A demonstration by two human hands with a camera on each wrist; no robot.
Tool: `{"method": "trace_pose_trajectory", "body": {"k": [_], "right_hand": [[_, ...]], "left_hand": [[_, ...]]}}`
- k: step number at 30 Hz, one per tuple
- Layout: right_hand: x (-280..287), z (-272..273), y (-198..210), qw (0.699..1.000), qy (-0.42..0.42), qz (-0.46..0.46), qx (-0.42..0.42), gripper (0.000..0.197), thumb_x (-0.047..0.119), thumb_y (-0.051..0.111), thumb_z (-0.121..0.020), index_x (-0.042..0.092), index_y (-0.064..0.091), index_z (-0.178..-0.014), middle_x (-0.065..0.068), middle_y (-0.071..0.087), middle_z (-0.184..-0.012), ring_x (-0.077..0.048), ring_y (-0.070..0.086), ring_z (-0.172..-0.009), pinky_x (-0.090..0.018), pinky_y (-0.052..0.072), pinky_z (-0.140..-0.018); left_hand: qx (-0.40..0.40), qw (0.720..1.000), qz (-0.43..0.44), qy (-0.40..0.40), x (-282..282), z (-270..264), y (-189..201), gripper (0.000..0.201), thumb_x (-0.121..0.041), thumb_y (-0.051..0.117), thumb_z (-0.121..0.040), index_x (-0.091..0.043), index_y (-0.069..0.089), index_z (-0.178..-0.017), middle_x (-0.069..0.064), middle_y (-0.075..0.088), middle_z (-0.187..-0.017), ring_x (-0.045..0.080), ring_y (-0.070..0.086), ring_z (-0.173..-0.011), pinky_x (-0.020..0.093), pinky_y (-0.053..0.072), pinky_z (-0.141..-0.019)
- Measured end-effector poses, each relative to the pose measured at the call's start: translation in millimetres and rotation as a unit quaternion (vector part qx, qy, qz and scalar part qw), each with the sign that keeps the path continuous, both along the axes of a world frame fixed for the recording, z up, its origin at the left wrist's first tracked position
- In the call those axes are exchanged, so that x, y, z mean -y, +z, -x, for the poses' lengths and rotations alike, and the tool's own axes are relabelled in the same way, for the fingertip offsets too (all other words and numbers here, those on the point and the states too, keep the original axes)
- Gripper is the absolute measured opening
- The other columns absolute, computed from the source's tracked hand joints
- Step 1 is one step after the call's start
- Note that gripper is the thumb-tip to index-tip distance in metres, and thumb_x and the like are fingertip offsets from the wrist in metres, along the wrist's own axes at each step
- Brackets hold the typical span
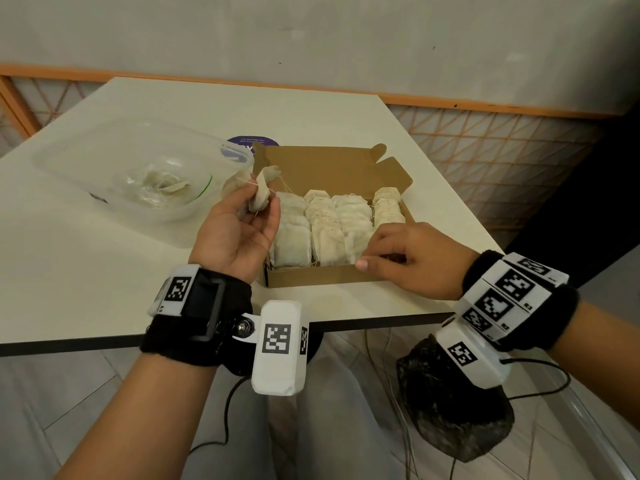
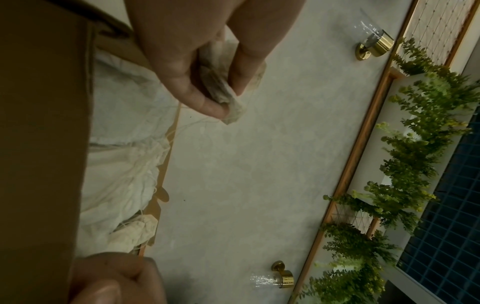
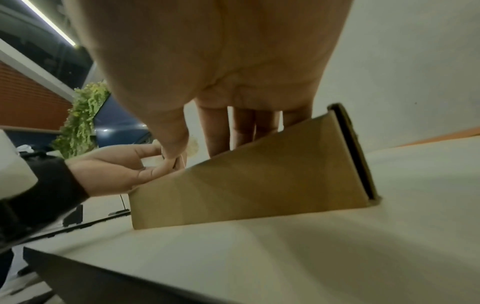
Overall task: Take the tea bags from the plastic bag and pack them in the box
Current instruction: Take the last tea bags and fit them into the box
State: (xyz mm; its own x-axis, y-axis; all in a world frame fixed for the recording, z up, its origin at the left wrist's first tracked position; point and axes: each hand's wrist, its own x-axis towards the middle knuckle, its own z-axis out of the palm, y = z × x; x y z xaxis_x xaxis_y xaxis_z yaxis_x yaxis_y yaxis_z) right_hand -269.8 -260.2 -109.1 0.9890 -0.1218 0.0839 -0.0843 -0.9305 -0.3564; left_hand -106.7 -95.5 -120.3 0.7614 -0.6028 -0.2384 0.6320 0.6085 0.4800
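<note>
Tea bag (image 1: 260, 195) hangs lengthwise, pinched in left hand (image 1: 235, 233); right hand (image 1: 412, 259) fingers reach into box (image 1: 311, 275)

Off-white table (image 1: 104, 271), open cardboard box (image 1: 311, 277) of tea bags, clear plastic bag (image 1: 104, 161), purple round sticker (image 1: 252, 140)

The left hand (image 1: 239, 233), at frame center, pinches a tea bag (image 1: 260, 194) above the left end of the open cardboard box (image 1: 311, 275). The right hand (image 1: 412, 261) reaches into the box's lower right, fingers on the packed tea bags (image 1: 325, 230). The plastic bag (image 1: 145, 168) lies at left on the table (image 1: 86, 271).
</note>
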Motion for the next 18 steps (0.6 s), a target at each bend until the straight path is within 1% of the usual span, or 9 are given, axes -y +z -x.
{"method": "trace_pose_trajectory", "body": {"k": [1, 3, 6, 8, 9, 11, 13, 16, 18], "right_hand": [[-0.5, -1.3, -1.2, 1.000, 0.002, 0.009, 0.003, 0.031, 0.041, 0.054, -0.088, 0.017, 0.073, -0.092, 0.000, 0.063, -0.091, -0.007, 0.053, -0.076, -0.009, 0.036, -0.067], [-1.6, -1.6, -3.9, 1.000, 0.003, 0.019, 0.013, 0.032, 0.043, 0.055, -0.088, 0.017, 0.074, -0.093, 0.001, 0.062, -0.093, -0.008, 0.055, -0.078, -0.013, 0.039, -0.069], [-4.4, 3.5, -1.9, 0.999, 0.000, 0.000, 0.046, 0.045, 0.057, 0.051, -0.084, 0.019, 0.075, -0.088, 0.004, 0.062, -0.088, -0.009, 0.056, -0.078, -0.018, 0.042, -0.070], [-7.1, 5.7, 2.6, 1.000, -0.010, -0.013, 0.026, 0.053, 0.064, 0.046, -0.082, 0.020, 0.075, -0.088, 0.004, 0.063, -0.086, -0.008, 0.056, -0.077, -0.020, 0.043, -0.070], [-8.2, 5.7, 3.5, 1.000, -0.018, -0.012, 0.001, 0.054, 0.062, 0.044, -0.081, 0.019, 0.075, -0.089, 0.003, 0.064, -0.086, -0.008, 0.056, -0.078, -0.020, 0.042, -0.072], [-9.8, 4.0, 2.6, 0.999, -0.026, -0.001, -0.027, 0.054, 0.060, 0.042, -0.080, 0.018, 0.074, -0.089, 0.002, 0.065, -0.086, -0.008, 0.056, -0.079, -0.016, 0.041, -0.072], [-10.3, 2.7, 0.3, 0.999, -0.027, 0.000, -0.022, 0.052, 0.059, 0.043, -0.081, 0.018, 0.075, -0.088, 0.000, 0.065, -0.085, -0.008, 0.055, -0.078, -0.014, 0.039, -0.070], [-9.8, 2.0, -2.5, 1.000, -0.026, -0.011, -0.007, 0.058, 0.062, 0.039, -0.078, 0.017, 0.074, -0.086, -0.002, 0.065, -0.085, -0.008, 0.056, -0.077, -0.016, 0.040, -0.068], [-9.7, 0.9, -3.0, 0.999, -0.029, -0.014, -0.006, 0.065, 0.067, 0.034, -0.074, 0.017, 0.074, -0.087, -0.002, 0.065, -0.086, -0.009, 0.056, -0.078, -0.020, 0.042, -0.072]], "left_hand": [[-0.001, 1.000, 0.000, -0.002, -0.2, 0.0, 0.2, 0.009, -0.007, 0.055, -0.092, -0.007, 0.062, -0.087, 0.008, 0.063, -0.088, 0.012, 0.066, -0.063, 0.022, 0.057, -0.063], [-0.003, 1.000, -0.001, -0.003, -0.9, -0.1, 0.1, 0.009, -0.007, 0.055, -0.092, -0.007, 0.062, -0.086, 0.008, 0.063, -0.089, 0.011, 0.066, -0.063, 0.022, 0.057, -0.063], [-0.002, 1.000, -0.003, -0.003, -1.8, -0.9, -0.7, 0.011, -0.008, 0.054, -0.092, -0.008, 0.063, -0.086, 0.008, 0.063, -0.087, 0.011, 0.066, -0.063, 0.021, 0.057, -0.065], [-0.001, 1.000, -0.007, -0.002, -2.3, -2.2, -1.1, 0.011, -0.008, 0.054, -0.092, -0.007, 0.063, -0.086, 0.007, 0.063, -0.087, 0.011, 0.066, -0.065, 0.021, 0.057, -0.067], [0.000, 1.000, -0.008, -0.003, -2.0, -2.5, -1.2, 0.011, -0.008, 0.054, -0.092, -0.007, 0.063, -0.086, 0.007, 0.063, -0.087, 0.012, 0.065, -0.066, 0.021, 0.057, -0.067], [-0.001, 1.000, -0.011, -0.004, -1.3, -2.6, -0.5, 0.012, -0.007, 0.054, -0.092, -0.007, 0.063, -0.084, 0.007, 0.064, -0.085, 0.012, 0.065, -0.069, 0.021, 0.057, -0.065], [-0.002, 1.000, -0.017, -0.003, -1.0, -2.4, 0.6, 0.012, -0.007, 0.054, -0.092, -0.007, 0.063, -0.083, 0.007, 0.065, -0.082, 0.012, 0.065, -0.069, 0.021, 0.057, -0.065], [0.001, 1.000, -0.020, -0.003, -1.7, -1.8, 2.2, 0.012, -0.006, 0.054, -0.092, -0.006, 0.062, -0.082, 0.008, 0.065, -0.080, 0.013, 0.066, -0.069, 0.021, 0.057, -0.064], [0.011, 1.000, -0.022, -0.013, -1.2, -0.9, 3.9, 0.012, -0.007, 0.054, -0.092, -0.005, 0.061, -0.084, 0.008, 0.065, -0.082, 0.014, 0.065, -0.073, 0.022, 0.057, -0.065]]}}
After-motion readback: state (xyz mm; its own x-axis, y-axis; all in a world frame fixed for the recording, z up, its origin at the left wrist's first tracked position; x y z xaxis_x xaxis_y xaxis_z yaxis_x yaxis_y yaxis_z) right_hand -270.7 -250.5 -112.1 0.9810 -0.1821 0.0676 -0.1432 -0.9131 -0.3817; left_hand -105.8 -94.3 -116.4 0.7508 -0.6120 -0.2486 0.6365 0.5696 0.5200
